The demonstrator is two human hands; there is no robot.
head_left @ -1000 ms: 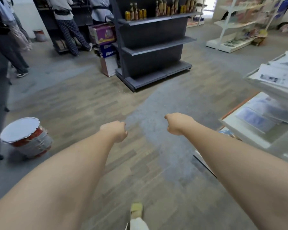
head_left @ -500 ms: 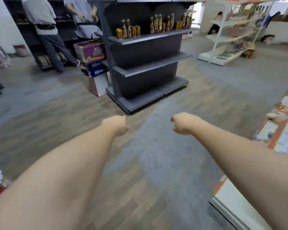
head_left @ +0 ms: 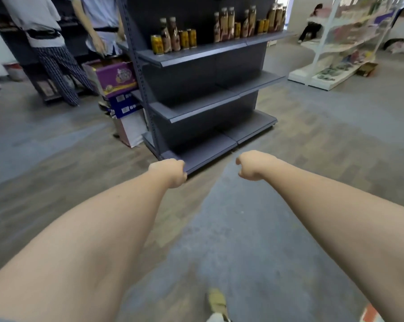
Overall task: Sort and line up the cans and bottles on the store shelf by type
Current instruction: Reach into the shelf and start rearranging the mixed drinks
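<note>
A dark grey store shelf [head_left: 203, 54] stands ahead on the floor. Its top board holds mixed drinks: yellow cans [head_left: 157, 44] and brown bottles [head_left: 175, 34] at the left, more bottles [head_left: 226, 24] and cans [head_left: 261, 26] towards the right. The two lower boards carry nothing. My left hand [head_left: 172, 171] and my right hand [head_left: 251, 167] are stretched out in front of me, both curled into fists with nothing in them. They are well short of the top board, level with the shelf's base.
Stacked cardboard boxes [head_left: 117, 77] lean against the shelf's left end. Two people [head_left: 56, 47] stand behind them at another dark rack. A white rack [head_left: 340, 43] with goods stands at the right, a person sitting beyond it. My shoe [head_left: 216, 303] shows below.
I have walked closer to the grey shelf, which now looks larger and nearer. The white bucket and the white counter have left view. Both fists keep their pose.
</note>
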